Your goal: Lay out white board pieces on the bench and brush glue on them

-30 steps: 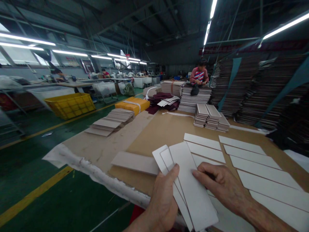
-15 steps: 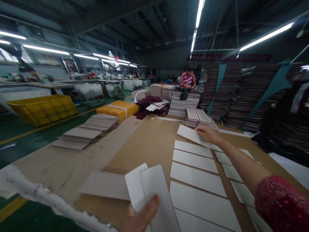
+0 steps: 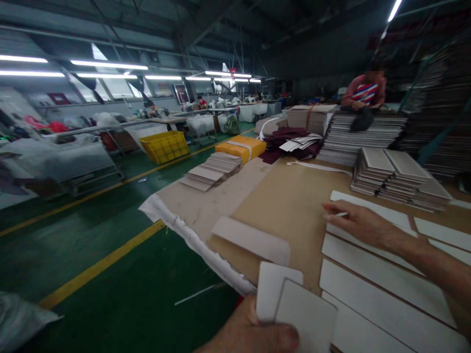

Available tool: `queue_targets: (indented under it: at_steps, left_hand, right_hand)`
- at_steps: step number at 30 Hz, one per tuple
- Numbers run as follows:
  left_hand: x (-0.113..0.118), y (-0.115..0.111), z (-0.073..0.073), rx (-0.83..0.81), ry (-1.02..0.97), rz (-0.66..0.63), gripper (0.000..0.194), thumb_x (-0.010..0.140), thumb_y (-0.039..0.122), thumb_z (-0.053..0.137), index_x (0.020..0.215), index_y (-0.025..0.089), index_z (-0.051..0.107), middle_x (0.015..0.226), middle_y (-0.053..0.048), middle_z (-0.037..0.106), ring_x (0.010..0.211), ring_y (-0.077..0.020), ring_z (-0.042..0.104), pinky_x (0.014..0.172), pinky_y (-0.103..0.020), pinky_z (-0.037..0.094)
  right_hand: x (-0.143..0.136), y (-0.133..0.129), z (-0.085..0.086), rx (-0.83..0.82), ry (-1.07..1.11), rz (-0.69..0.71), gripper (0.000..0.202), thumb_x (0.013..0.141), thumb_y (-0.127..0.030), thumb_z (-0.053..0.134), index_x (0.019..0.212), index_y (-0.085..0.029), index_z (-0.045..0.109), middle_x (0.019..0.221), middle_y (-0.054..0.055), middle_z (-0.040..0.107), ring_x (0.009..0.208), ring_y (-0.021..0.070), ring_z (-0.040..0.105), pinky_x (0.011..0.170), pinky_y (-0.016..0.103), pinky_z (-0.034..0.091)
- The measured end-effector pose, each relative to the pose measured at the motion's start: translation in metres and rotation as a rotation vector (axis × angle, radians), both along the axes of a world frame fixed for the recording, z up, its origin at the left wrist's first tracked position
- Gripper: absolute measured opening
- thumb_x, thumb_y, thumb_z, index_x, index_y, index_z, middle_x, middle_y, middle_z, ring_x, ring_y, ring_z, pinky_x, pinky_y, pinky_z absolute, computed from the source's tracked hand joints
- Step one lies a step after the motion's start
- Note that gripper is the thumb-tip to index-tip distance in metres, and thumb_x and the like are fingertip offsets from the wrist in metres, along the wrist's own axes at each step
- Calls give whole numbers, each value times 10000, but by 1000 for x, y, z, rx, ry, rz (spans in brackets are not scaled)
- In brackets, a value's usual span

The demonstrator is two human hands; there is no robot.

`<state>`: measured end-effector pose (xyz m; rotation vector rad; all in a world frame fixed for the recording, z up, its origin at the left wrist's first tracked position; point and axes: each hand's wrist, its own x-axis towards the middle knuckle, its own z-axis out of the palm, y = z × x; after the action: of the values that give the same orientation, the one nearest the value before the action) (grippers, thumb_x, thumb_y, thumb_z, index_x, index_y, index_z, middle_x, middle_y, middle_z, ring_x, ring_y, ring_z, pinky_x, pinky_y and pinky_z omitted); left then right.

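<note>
My left hand grips two pale rectangular cardboard panels, fanned slightly apart with the thumb across them. My right hand hovers above the far end of a row of white panels, fingers loosely apart and holding nothing visible. The farthest panel in that row lies just beyond the hand. A second column of panels runs off to the right, partly covered by my forearm. Ahead of my left hand, a lone greyish panel lies on the brown tabletop.
Stacked panels stand at the back right. A fanned pile of boards, a yellow bundle and maroon pieces lie at the far left. Behind the tall stacks is a co-worker. The table's cloth-covered edge borders the green floor.
The view has swung left. My right hand has let go of its panel, which now lies at the row's far end, and has drawn back. My left hand still holds its panels.
</note>
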<state>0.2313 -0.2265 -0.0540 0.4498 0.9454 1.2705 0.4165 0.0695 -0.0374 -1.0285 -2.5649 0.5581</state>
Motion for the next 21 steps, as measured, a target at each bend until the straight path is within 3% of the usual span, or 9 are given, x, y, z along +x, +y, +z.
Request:
queue_targets:
  at_steps: [1,3,7,10,14,17,21]
  left_hand:
    - [-8,-5,2,-14,-9,22,533,576,463,922,990,158,783,868,-133,775,841,-351,742,752,-398,550]
    - [-25,-13,6,-59,9,135,532,603,411,921,1038,146,769,922,-147,779,830,-328,741,763,-388,546]
    - [-54,-31,4,-113,43,329,534,618,372,925,1060,130,750,935,-158,783,825,-317,739,789,-397,548]
    - [-67,-43,-1,-133,52,399,520,632,357,923,1066,135,742,956,-151,785,848,-313,739,811,-395,552]
    - [-79,-49,-5,-157,54,491,499,661,329,911,1083,133,728,946,-138,786,790,-271,729,761,-365,565]
    - [-86,-41,-5,-104,11,524,480,720,301,875,1130,119,706,1000,-152,779,782,-244,719,760,-355,571]
    - [-91,-21,-3,-11,-69,468,469,806,267,808,1218,93,666,1088,-188,755,868,-259,722,811,-371,572]
  right_hand:
    - [-12,-24,0,-46,-8,81,435,972,-384,572,1343,-160,617,1318,109,643,1125,238,643,922,326,534]
    - [-34,-68,1,-151,-57,255,704,917,-463,631,1514,-146,433,1468,127,522,1278,269,550,1063,395,471]
    - [-68,-117,3,-148,-166,280,947,809,-457,731,1568,-81,307,1575,193,345,1423,334,368,1185,505,308]
    - [-83,-127,5,-54,-230,247,942,767,-373,739,1546,-38,329,1549,229,372,1400,356,388,1177,509,314]
    - [-95,-134,2,90,-297,287,802,761,-199,623,1510,-41,385,1412,202,531,1283,327,491,1128,458,375]
    - [-100,-137,-2,128,-324,265,773,742,-156,586,1486,-52,409,1356,207,553,1240,346,497,1095,482,384]
    - [-104,-137,-2,126,-339,214,715,700,-153,601,1401,-67,491,1207,204,601,1113,362,547,1000,497,435]
